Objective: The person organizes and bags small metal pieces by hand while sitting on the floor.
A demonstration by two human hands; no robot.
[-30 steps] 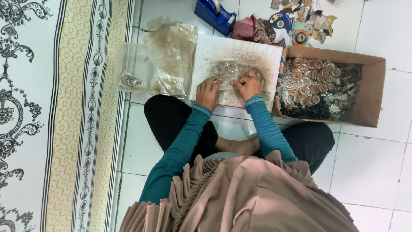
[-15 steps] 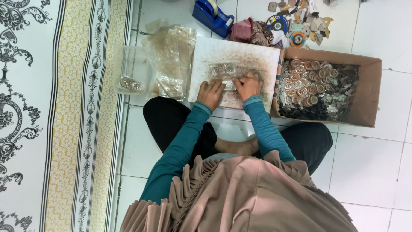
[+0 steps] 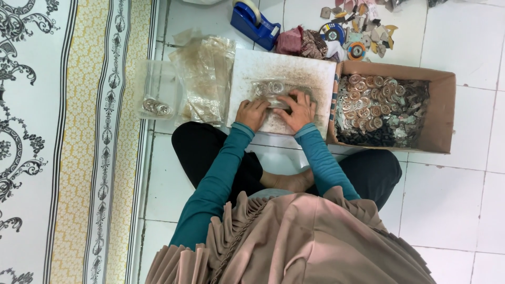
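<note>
The fingers of both hands press down on a clear plastic bag of rings, which lies on a speckled white board on the tiled floor. The left hand lies flat at the bag's near-left edge; the right hand spreads its fingers across the bag's near side. Whether either one pinches the plastic is hard to tell. Just right of the board stands a cardboard box heaped with rings. Left lie empty clear bags and a clear tub.
</note>
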